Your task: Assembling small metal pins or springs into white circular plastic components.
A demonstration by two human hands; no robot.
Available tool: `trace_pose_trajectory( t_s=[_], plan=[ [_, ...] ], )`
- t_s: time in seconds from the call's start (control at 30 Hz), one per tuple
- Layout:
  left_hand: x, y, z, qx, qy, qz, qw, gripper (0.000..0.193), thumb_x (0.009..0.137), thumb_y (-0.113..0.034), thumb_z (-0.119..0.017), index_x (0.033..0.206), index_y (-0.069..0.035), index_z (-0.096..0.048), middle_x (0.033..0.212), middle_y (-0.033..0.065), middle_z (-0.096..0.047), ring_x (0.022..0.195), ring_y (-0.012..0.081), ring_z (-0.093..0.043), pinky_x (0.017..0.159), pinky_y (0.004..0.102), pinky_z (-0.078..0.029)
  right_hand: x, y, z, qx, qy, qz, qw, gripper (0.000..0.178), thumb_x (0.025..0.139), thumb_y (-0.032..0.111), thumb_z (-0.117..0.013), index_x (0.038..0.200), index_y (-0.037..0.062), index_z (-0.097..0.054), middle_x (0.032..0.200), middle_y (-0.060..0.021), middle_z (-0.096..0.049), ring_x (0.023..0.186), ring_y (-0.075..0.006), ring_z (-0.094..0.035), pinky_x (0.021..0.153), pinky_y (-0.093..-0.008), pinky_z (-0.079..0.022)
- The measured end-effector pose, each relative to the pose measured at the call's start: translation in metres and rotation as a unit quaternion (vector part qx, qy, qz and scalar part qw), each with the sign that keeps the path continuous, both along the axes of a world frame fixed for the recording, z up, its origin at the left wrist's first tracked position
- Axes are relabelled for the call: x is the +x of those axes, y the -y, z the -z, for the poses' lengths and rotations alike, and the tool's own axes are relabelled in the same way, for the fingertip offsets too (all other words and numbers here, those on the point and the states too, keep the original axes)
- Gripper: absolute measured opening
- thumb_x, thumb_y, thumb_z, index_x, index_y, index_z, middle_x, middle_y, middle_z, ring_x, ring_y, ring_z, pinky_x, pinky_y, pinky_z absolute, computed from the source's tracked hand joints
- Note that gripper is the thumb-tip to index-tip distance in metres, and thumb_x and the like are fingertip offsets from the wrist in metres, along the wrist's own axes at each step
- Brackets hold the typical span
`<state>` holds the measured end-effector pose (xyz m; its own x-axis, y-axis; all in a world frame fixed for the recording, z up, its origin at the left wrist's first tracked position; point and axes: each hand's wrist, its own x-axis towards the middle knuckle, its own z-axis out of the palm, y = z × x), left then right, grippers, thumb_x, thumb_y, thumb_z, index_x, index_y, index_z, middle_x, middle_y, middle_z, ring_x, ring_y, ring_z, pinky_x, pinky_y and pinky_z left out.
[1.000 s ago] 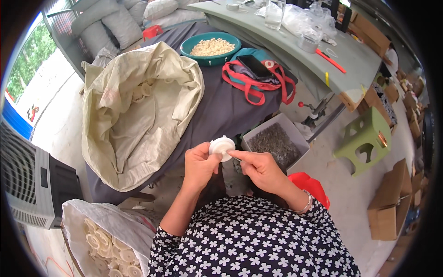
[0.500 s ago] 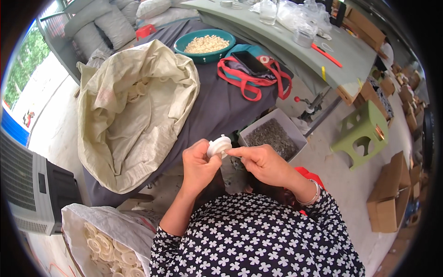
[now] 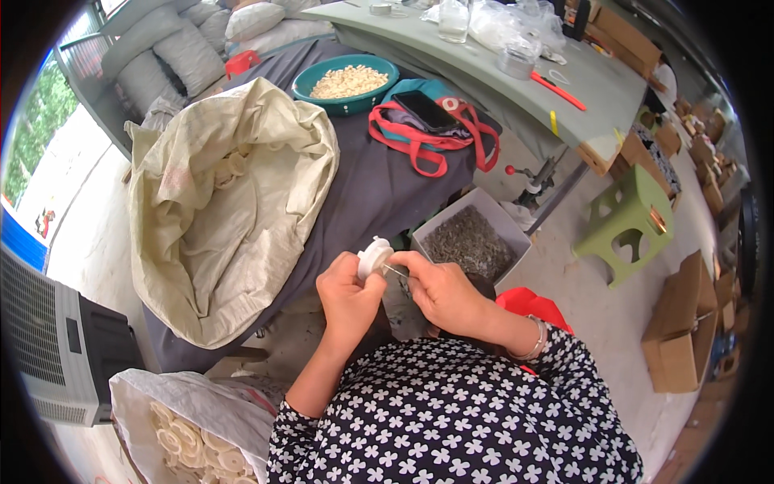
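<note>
- The left hand (image 3: 348, 297) was clamped on a small white disc (image 3: 375, 256), thumb and fingertips pinching its lower rim so that the disc stood up above the knuckles, its flat face turned toward the right hand.
- The right hand (image 3: 442, 292) had its thumb and forefinger pressed together on a thin metal pin (image 3: 395, 271); what more that hand held could not be told.
- The pin's long axis ran nearly level from the right fingertips leftward to the disc, its tip at or touching the disc's face. The disc lay just to the left of the right hand, and both hands were equally close to it, meeting over the person's lap.
- Counted: one disc in hand, one pin showing.
- Just beyond the right hand stood one open grey box (image 3: 500, 222) filled with small dark metal pieces, too many and too fine to count.
- Left of the hands, one large pale sack (image 3: 242, 226) lay open over a dark cloth (image 3: 371, 185), with a few white rings visible inside.
- At the lower left edge a second sack (image 3: 169, 395) held many more white rings.
- Farther off, at the cloth's far edge, were one teal bowl (image 3: 310, 81) of pale pieces and one red-handled bag (image 3: 419, 133) with a phone (image 3: 426, 109) on it.
- To the right, one green stool (image 3: 625, 218) stood on the floor.
</note>
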<state>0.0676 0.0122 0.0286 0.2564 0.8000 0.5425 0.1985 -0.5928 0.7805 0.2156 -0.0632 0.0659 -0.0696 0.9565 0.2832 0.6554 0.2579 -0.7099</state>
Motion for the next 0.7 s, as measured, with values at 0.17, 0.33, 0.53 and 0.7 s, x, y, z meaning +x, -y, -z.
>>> trace_pose_trajectory(
  t_s=[0.17, 0.33, 0.53, 0.7],
  plan=[
    [0.005, 0.004, -0.006, -0.380, 0.223, 0.103, 0.892, 0.006, 0.074, 0.002, -0.055, 0.078, 0.003, -0.060, 0.066, 0.0059, -0.060, 0.042, 0.0087, -0.047, 0.037, 0.0200, -0.032, -0.007, -0.005, 0.027, 0.077, -0.118, 0.008, 0.990, 0.033, 0.083, -0.001, -0.047, 0.115, 0.0036, -0.050, 0.068, -0.0156, -0.057, 0.056, -0.0287, -0.058, 0.052, -0.0382, -0.044],
    [0.006, -0.002, -0.001, -0.471, 0.261, 0.151, 0.829, 0.011, 0.076, -0.001, -0.055, 0.083, 0.003, -0.061, 0.069, 0.0072, -0.061, 0.042, 0.0088, -0.048, 0.036, 0.0195, -0.031, -0.002, -0.005, 0.048, 0.002, -0.303, -0.037, 0.952, 0.038, 0.086, -0.003, -0.042, 0.122, 0.0041, -0.049, 0.060, -0.0018, -0.049, 0.048, -0.0078, -0.047, 0.046, -0.0241, -0.039],
    [0.008, -0.009, 0.020, -0.534, 0.305, 0.208, 0.761, 0.018, 0.077, -0.007, -0.058, 0.090, 0.005, -0.057, 0.072, 0.0097, -0.060, 0.038, 0.0125, -0.045, 0.033, 0.0227, -0.029, 0.004, -0.004, 0.060, -0.025, -0.460, -0.039, 0.887, 0.039, 0.086, -0.005, -0.039, 0.123, 0.0040, -0.049, 0.058, 0.0031, -0.044, 0.044, -0.0035, -0.040, 0.042, -0.0182, -0.033],
    [0.009, -0.011, 0.032, -0.519, 0.303, 0.189, 0.776, 0.021, 0.077, -0.008, -0.060, 0.092, 0.006, -0.058, 0.074, 0.0103, -0.061, 0.039, 0.0117, -0.044, 0.033, 0.0224, -0.029, 0.044, -0.012, 0.077, -0.041, -0.455, 0.096, 0.884, 0.042, 0.082, -0.004, -0.039, 0.122, 0.0019, -0.050, 0.057, 0.0007, -0.046, 0.043, -0.0051, -0.041, 0.040, -0.0194, -0.034]
  ],
)
